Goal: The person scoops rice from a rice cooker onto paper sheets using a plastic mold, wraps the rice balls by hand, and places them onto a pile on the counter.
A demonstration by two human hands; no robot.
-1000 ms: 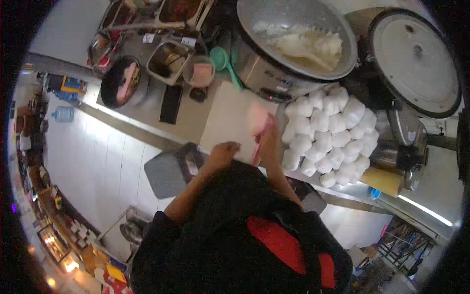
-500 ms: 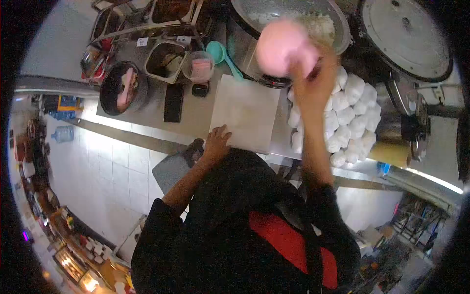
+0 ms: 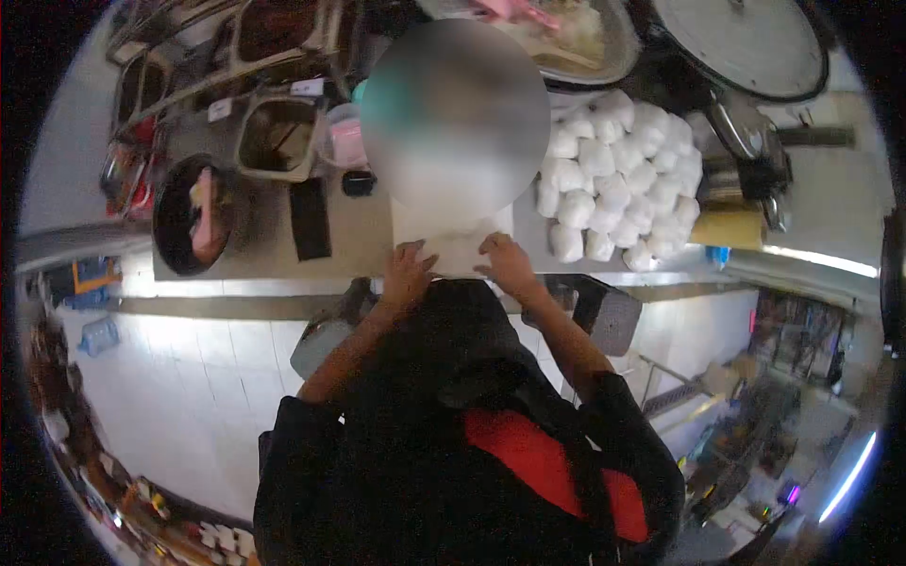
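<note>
A pale sheet (image 3: pixel 453 236) lies on the metal counter, its upper part hidden by a round blur. At the sheet's lower left edge rests my left hand (image 3: pixel 408 274), fingers spread and holding nothing. My right hand (image 3: pixel 508 264) is at the lower right edge, its fingers apart and bent, with nothing held. Right of the sheet sit many white wrapped bundles (image 3: pixel 613 179). A pink utensil (image 3: pixel 519 13) is in the large pot (image 3: pixel 618 58) of rice at the top.
At left stand a black bowl (image 3: pixel 175 222) with a pink utensil, a metal container (image 3: pixel 247 151), a dark flat object (image 3: pixel 310 221) and a clear tub with pink contents (image 3: pixel 346 140). A large round lid (image 3: pixel 746 42) lies at upper right.
My right hand has come down from the pot to the sheet and let go of the pink item. The view has shifted, and a round blur now covers part of the counter.
</note>
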